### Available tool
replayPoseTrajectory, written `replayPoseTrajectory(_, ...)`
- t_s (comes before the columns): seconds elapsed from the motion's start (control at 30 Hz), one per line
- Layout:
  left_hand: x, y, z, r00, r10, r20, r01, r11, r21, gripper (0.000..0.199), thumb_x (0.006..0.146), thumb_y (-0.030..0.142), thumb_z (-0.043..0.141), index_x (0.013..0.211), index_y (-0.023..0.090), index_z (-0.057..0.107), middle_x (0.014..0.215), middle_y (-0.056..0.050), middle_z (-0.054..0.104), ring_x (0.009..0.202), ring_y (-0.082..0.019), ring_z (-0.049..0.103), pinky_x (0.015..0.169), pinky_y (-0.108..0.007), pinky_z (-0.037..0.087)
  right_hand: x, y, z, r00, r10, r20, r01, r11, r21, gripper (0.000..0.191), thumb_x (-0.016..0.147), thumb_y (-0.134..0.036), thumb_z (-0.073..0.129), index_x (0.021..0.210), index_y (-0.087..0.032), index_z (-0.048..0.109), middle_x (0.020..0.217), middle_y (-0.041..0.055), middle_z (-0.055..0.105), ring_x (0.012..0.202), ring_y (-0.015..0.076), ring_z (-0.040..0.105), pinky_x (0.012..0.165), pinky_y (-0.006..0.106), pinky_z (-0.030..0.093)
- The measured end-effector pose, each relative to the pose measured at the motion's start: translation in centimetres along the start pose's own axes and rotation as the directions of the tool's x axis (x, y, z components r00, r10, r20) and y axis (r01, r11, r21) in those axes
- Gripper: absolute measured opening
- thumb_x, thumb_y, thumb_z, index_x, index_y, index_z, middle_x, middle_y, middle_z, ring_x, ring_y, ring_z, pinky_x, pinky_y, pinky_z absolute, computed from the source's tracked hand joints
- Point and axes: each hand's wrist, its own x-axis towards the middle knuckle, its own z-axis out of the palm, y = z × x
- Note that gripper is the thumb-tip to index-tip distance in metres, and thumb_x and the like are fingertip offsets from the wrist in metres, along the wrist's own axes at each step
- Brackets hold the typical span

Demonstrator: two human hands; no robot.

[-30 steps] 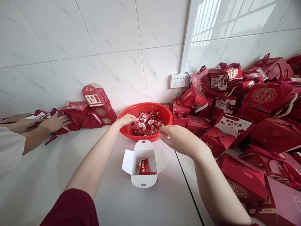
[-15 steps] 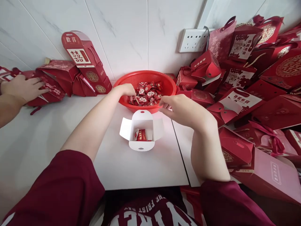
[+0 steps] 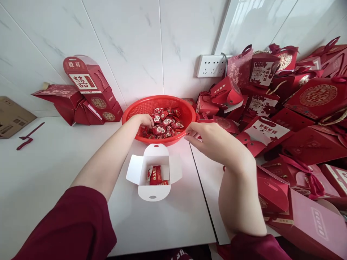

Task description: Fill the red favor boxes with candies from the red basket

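Note:
My left hand (image 3: 145,121) reaches into a red plastic basket (image 3: 130,110), its fingers curled down among red wrapped candies (image 3: 168,122); what its fingertips hold, if anything, is hidden. Over the basket's right rim is my right hand (image 3: 202,134), bent at the wrist, thumb and fingers apart, holding nothing that shows. In front of the basket stands a small white-lined box (image 3: 153,193) with its flaps spread, and red packets (image 3: 155,175) lie inside it.
Red gift boxes (image 3: 314,95) and bags are piled along the right side. More red boxes (image 3: 97,97) stand at the back left. A cardboard box (image 3: 15,117) and a dark red ribbon (image 3: 25,139) are at the far left. A power socket (image 3: 211,66) is on the wall.
The view has shifted, so the basket and box appear lower and slightly left. Another person's hand and the red bag under it are gone from the left. My left hand remains in the basket.

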Motion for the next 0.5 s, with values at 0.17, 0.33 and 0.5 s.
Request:
replayPoseTrajectory(0.17,0.1,-0.1,-0.2,0.994,0.057,0.089,-0.059,0.998,0.013,0.034,0.050,0.028,0.081,0.083,0.024,0.079,0.094,-0.002,0.077,0.083,-0.018,0.068,0.069,-0.019,0.049,0.2,-0.2,0.1,0.999,0.013,0.034,-0.013,1.000,-0.002,0.017,0.099,-0.027,0.051,0.102,-0.018,0.065,0.096,0.0094,0.072,0.089,0.0237,0.067,0.073,0.028,0.045)
replayPoseTrajectory(0.33,-0.8,0.6,-0.1,0.995,0.093,0.021,-0.093,0.996,0.005,0.021,0.048,0.032,0.083,0.066,0.024,0.075,0.075,0.001,0.073,0.071,-0.017,0.063,0.065,-0.024,0.046,0.3,-0.4,0.3,0.998,0.013,0.054,-0.013,1.000,-0.003,0.015,0.099,-0.025,0.052,0.104,-0.018,0.064,0.098,0.0090,0.072,0.091,0.0233,0.068,0.075,0.027,0.045)
replayPoseTrajectory(0.5,-3.6,1.4,-0.7,0.962,0.111,-0.249,-0.140,0.985,-0.103,0.023,0.056,0.036,0.084,0.064,0.020,0.070,0.067,0.000,0.066,0.075,-0.021,0.063,0.069,-0.028,0.047,0.2,-0.3,0.4,0.999,0.005,0.049,-0.006,1.000,0.026,0.015,0.099,-0.026,0.051,0.103,-0.019,0.063,0.100,0.0084,0.072,0.093,0.0236,0.068,0.075,0.028,0.045)
